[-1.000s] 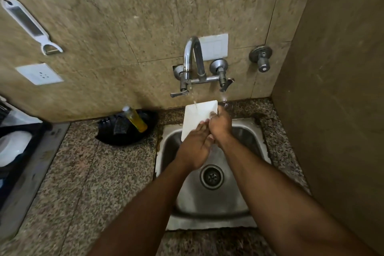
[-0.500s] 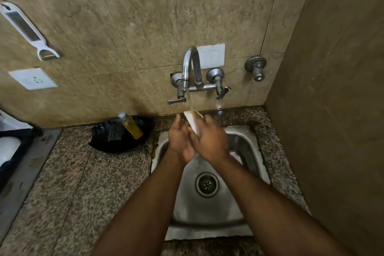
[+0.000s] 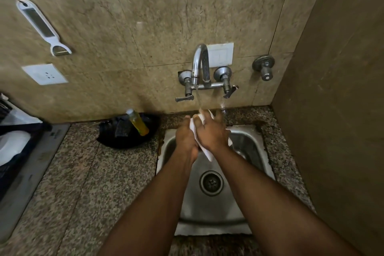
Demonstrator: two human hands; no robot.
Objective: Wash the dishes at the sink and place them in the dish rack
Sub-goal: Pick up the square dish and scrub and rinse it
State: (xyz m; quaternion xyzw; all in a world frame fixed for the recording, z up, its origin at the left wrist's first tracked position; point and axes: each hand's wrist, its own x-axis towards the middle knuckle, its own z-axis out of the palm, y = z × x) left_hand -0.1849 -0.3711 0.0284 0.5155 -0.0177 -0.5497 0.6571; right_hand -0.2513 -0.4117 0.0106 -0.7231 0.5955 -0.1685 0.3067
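A white square plate (image 3: 207, 153) is held nearly edge-on over the steel sink (image 3: 245, 147), under the running water from the wall tap (image 3: 200, 64). My left hand (image 3: 186, 138) grips its left side. My right hand (image 3: 212, 131) lies flat over its right face and hides most of it. At the far left edge, the dark dish rack (image 3: 22, 151) holds a white dish (image 3: 11, 147).
A black tray (image 3: 124, 141) with a yellow soap bottle (image 3: 138, 122) and a dark scrubber sits left of the sink on the granite counter (image 3: 83, 183). A side wall stands close on the right. A white peeler (image 3: 41, 27) hangs on the back wall.
The plate has turned from facing me to nearly edge-on. My right hand has moved over its face, and both hands stay under the water stream.
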